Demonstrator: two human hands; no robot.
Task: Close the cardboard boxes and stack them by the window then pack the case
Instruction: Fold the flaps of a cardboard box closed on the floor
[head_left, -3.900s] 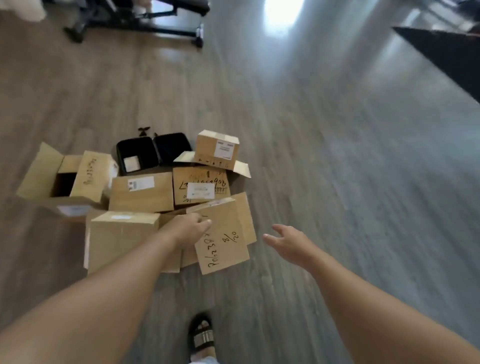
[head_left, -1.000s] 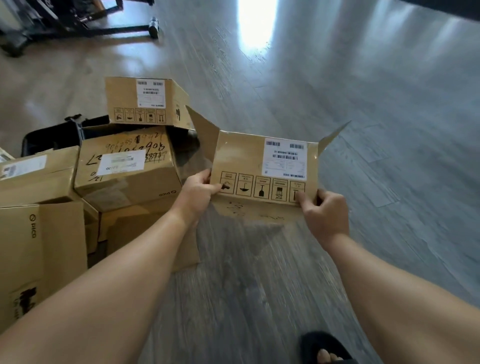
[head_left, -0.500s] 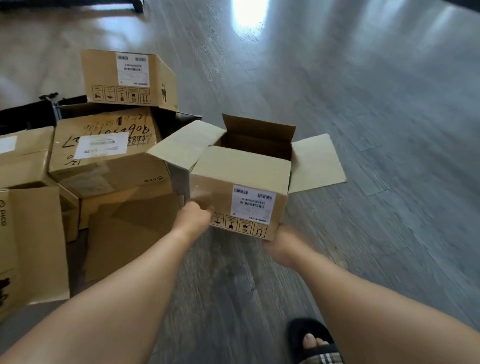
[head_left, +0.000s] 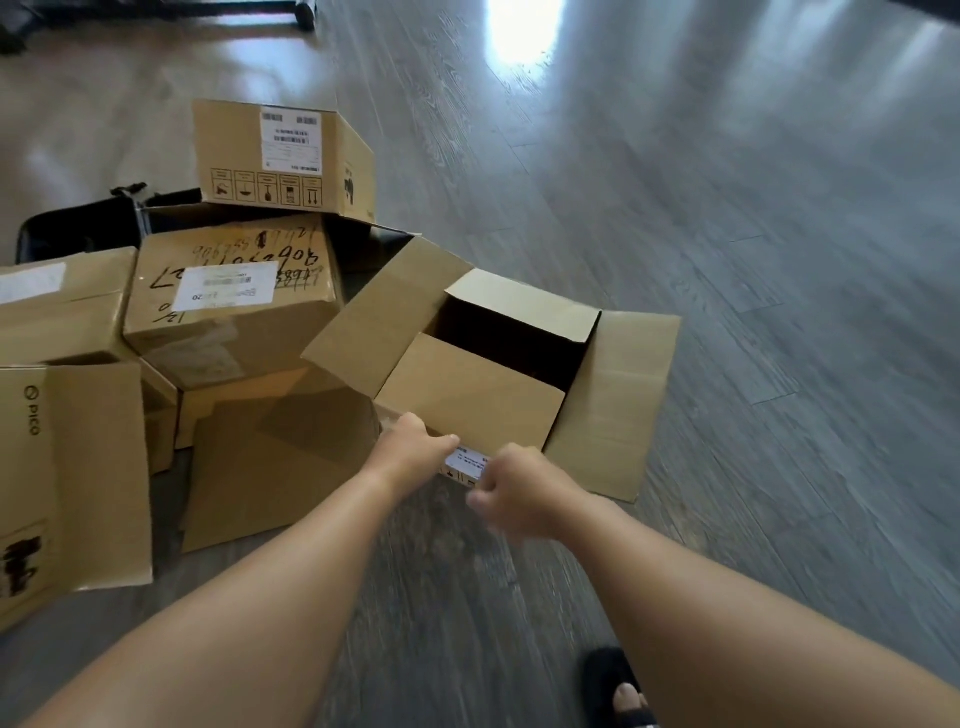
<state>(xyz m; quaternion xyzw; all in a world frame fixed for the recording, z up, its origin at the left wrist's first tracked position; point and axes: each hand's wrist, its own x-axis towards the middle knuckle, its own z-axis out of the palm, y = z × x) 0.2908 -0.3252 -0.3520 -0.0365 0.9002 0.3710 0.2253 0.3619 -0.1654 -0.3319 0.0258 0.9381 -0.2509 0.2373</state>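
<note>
A foot in a black sandal (head_left: 621, 691) stands on the grey wood floor (head_left: 779, 260), close under the person's right forearm. Both bare arms reach forward and meet at the near wall of 1 open cardboard box (head_left: 467, 400). The left hand (head_left: 410, 451) rests against that wall at its left lower corner, fingers pointing toward the white label (head_left: 465, 461); how far they curl I cannot tell. The right hand (head_left: 524, 496) is blurred, sits just beside the left one in front of the same label, its fingers loosely bent, and whether it grips the box I cannot tell.

The box lies directly beyond both hands, top open, with 4 flaps spread: the near flap tipped over the opening, the right flap flat out to the right of the right hand, the left flap raised toward the pile, the far flap standing up.

Left of the left hand lies a flattened cardboard sheet (head_left: 275, 467), and farther left a box printed PICO (head_left: 72, 478). Beyond the left hand sits a box with black handwriting (head_left: 234, 306) and a white sticker, and beyond that a smaller labelled box (head_left: 280, 156) perched on top. A black case (head_left: 78, 228) shows at the far left behind the pile.
</note>
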